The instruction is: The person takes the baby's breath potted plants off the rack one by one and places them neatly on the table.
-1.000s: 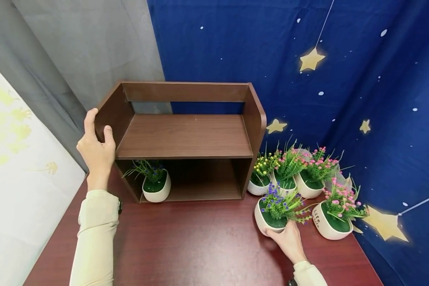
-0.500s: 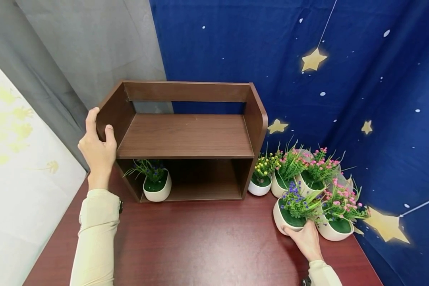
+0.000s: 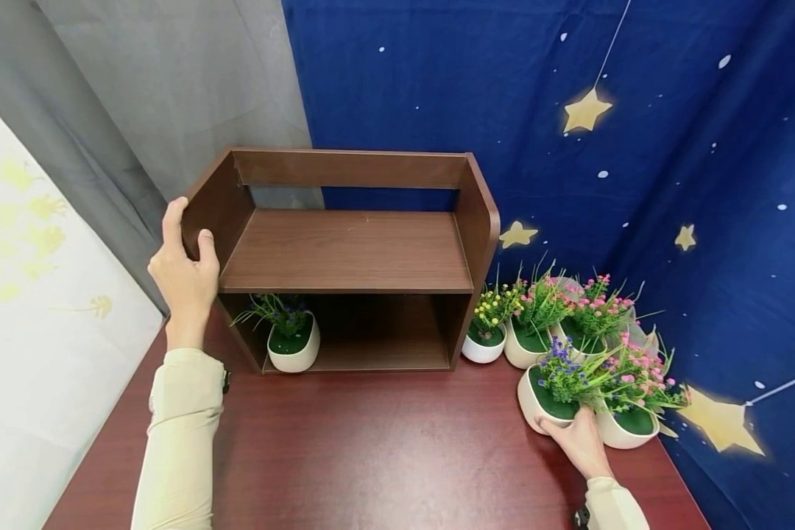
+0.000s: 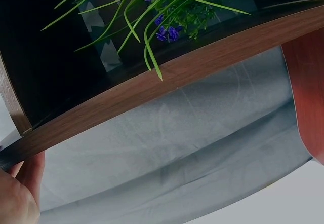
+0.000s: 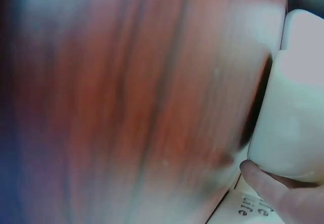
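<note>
My left hand point(image 3: 185, 283) grips the left side panel of a two-tier brown wooden shelf point(image 3: 351, 250), thumb on the inner face. In the left wrist view, fingers point(image 4: 34, 176) show at the panel's edge. My right hand point(image 3: 581, 442) holds a cream pot point(image 3: 533, 408) of blue-purple artificial flowers by its rim, at the right of the table. In the right wrist view, the thumb point(image 5: 268, 183) lies against the white pot wall point(image 5: 291, 117). Another blue-flowered potted plant point(image 3: 294, 353) stands at the left of the lower shelf.
Right of the shelf stand a yellow-flowered pot point(image 3: 483, 346) and pink-flowered pots point(image 3: 523, 350), point(image 3: 629, 434) crowded close to the held one. The dark red table point(image 3: 371, 456) lies in front. A blue star-patterned curtain point(image 3: 669, 147) and a grey curtain point(image 3: 172, 81) hang behind.
My right hand has carried the blue-flowered pot rightward, up against the pink-flowered pots. My left hand stays on the shelf panel.
</note>
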Demonstrator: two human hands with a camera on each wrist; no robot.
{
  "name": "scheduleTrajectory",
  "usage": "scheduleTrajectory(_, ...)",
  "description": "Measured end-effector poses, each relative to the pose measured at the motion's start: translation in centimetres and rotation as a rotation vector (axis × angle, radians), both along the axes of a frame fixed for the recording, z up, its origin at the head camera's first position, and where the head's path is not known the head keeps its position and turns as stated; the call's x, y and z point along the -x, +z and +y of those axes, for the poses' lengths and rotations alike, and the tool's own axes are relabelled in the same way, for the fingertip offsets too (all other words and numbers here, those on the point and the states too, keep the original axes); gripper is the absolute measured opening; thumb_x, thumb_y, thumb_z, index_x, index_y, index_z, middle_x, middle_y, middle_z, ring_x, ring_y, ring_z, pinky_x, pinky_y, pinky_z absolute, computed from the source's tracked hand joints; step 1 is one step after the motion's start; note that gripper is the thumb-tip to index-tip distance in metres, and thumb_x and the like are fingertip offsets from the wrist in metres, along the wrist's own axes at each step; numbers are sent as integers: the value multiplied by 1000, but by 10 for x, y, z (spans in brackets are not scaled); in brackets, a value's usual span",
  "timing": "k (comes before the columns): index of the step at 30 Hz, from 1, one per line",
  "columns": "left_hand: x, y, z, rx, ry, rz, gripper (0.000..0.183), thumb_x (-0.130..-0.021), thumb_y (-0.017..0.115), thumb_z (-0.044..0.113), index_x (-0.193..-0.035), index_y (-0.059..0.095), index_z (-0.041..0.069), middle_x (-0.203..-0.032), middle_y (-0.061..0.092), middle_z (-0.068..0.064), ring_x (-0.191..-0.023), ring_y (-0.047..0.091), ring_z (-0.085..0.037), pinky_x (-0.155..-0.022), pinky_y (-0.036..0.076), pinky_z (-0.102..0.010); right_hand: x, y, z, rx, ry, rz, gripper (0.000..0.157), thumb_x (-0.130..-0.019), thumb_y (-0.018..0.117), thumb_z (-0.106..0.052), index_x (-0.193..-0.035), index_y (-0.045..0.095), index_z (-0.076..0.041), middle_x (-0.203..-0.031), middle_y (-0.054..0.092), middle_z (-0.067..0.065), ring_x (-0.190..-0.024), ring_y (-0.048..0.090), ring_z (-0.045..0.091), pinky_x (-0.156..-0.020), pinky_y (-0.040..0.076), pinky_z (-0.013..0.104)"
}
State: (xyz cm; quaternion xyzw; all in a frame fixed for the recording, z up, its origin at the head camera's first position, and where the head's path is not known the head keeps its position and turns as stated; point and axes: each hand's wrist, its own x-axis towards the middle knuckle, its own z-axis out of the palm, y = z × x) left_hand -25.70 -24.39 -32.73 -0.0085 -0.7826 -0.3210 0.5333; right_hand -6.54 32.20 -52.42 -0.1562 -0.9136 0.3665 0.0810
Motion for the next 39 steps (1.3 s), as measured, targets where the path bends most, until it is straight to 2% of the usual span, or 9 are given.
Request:
scheduleTrajectory(6,1,-2,-2,2,-7,-7,44,-88,54,18,-131,51,22,-122,60,4,-50,36,-33,-54,25,-44,1,0,8,9,59,3,77,-74,75,-29,-120,36,20,-111,49,35,-108,46,44,-92,33,50)
scheduleTrajectory(13,2,-1,-4,14,-12,-5,44,-88,53,20,-132,51,24,-122,60,5,-50,36,-32,-54,25,-43,-8,2,9,60,76,84,81,-73,78,-26,-129,33,11,-122,45,29,-113,43,37,-92,32,39)
scheduleTrajectory(20,-2,2,1,0,-9,1,44,-87,53,14,-131,52,20,-119,62,-2,-51,33,-30,-54,24,-43,-43,6,-2,226,-40,-15,101,-79,73,-24,-143,2,8,-138,28,34,-124,33,45,-90,37,53)
scheduleTrajectory(24,-7,7,5,6,-10,7,44,-87,53,12,-130,52,18,-117,63,-6,-50,30,-26,-53,25,-43,-65,8,-12,289,-112,-90,104,-82,71,-26,-143,-5,7,-140,26,32,-126,30,43,-91,37,50)
scheduleTrajectory(26,-5,6,4,8,-9,1,44,-87,53,14,-131,51,20,-117,63,-5,-50,30,-25,-53,24,-43,-72,9,-18,305,-142,-116,103,-82,70,-29,-143,-5,6,-141,27,32,-126,32,41,-92,39,40)
scheduleTrajectory(28,-1,3,0,10,-11,-9,44,-88,53,16,-131,51,22,-118,63,-2,-50,31,-25,-53,24,-42,-78,10,-27,334,-187,-103,100,-83,70,-29,-144,-2,5,-141,29,29,-123,38,32,-92,38,25)
scheduleTrajectory(31,3,0,-3,13,-17,-21,44,-89,53,19,-132,50,24,-122,61,4,-51,34,-28,-53,25,-42,-82,12,-45,369,-261,-43,93,-83,70,-28,-145,7,1,-139,36,24,-108,45,3,-81,30,6)
scheduleTrajectory(34,2,0,-3,14,-19,-20,44,-89,52,20,-132,50,25,-121,61,3,-51,36,-30,-53,26,-43,-82,13,-65,419,-290,47,85,-83,70,-22,-144,16,0,-137,39,22,-92,39,-18,-77,30,4)
scheduleTrajectory(39,0,1,-3,7,-19,-26,44,-89,52,21,-132,50,27,-120,62,3,-55,43,-35,-56,29,-45,-79,13,-96,501,-230,111,79,-82,71,-15,-141,21,3,-135,41,25,-93,42,-18,-74,38,5)
